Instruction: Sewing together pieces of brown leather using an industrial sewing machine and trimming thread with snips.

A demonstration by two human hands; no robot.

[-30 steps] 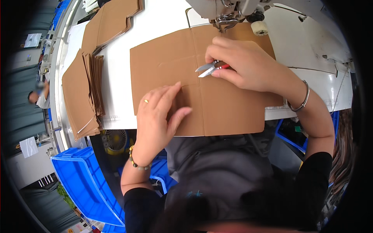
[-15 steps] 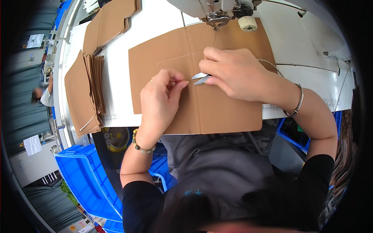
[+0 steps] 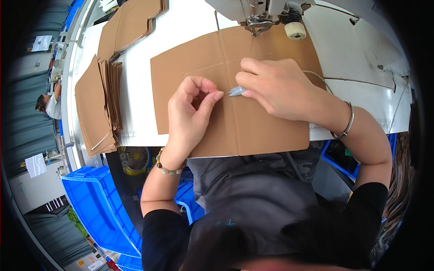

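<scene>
A flat brown panel (image 3: 271, 133), leather-like and creased down its middle, lies on the white sewing table. My right hand (image 3: 282, 90) is closed around small thread snips (image 3: 236, 91), whose pale metal blades show between the fingers and are now together, pointing left over the crease. Just left of the blade tips, my left hand (image 3: 192, 110) pinches thumb against forefinger above the panel. What sits in that pinch is too small to make out. A fine thread is visible on the panel below the sewing machine's needle area (image 3: 256, 30).
Stacked brown panels (image 3: 97, 108) stand at the table's left side, with more brown pieces (image 3: 129, 27) behind them. The sewing machine head (image 3: 266, 11) overhangs the panel's far edge. Blue crates (image 3: 101, 207) and a fan (image 3: 135, 159) are below on the left. Another person (image 3: 52, 104) sits far left.
The snips' blades have come together from being apart. My left hand has shifted slightly right, still pinching. The panel sits almost where it was.
</scene>
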